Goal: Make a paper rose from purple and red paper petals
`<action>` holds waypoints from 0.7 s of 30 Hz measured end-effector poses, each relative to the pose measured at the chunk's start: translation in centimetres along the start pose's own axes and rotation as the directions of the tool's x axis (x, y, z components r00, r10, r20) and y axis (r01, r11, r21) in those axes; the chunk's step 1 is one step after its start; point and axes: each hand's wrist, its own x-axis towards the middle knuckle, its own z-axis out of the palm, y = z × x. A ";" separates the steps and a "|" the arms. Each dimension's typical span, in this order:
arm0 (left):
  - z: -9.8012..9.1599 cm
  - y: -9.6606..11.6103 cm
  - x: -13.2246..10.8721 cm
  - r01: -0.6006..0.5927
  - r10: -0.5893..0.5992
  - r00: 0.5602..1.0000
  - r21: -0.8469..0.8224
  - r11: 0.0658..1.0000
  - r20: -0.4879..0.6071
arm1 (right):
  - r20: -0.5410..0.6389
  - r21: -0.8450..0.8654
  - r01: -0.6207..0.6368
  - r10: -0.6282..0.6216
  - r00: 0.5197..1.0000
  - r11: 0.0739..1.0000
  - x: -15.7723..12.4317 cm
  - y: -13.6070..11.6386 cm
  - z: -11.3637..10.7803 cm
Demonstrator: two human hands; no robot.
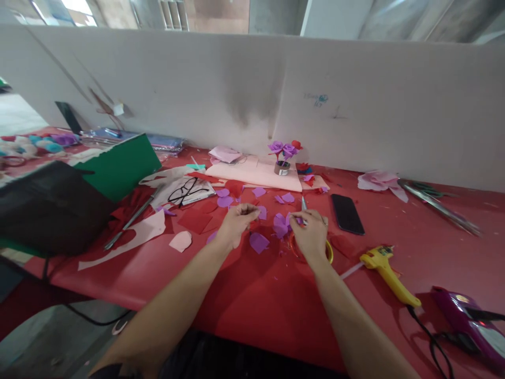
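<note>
My left hand (236, 223) hovers over the red table (252, 295) with its fingers pinched together; what they pinch is too small to name. My right hand (311, 231) is closed on a thin stick or wire with a bit of purple paper at its tip, close to a cluster of purple paper petals (281, 223). A loose purple petal (259, 242) lies between the two hands. Under my right hand lies an orange-yellow ring shape (330, 251), partly hidden. A small pair of scissors or a blade (303, 202) lies just beyond my right hand.
A black phone (347, 213) lies right of my hands, and a yellow glue gun (389, 273) and a purple appliance (469, 321) nearer the right edge. Purple and red paper flowers (283, 152) stand in a small pot at the back. Glasses (187, 190), a green sheet (118, 166) and a black bag (47, 208) are on the left.
</note>
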 end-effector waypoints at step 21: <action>2.0 0.5 -2.1 0.139 -0.112 0.982 -0.185 0.973 0.151 | 0.460 0.784 -0.559 0.353 0.815 0.269 -1.6 -4.0 -2.0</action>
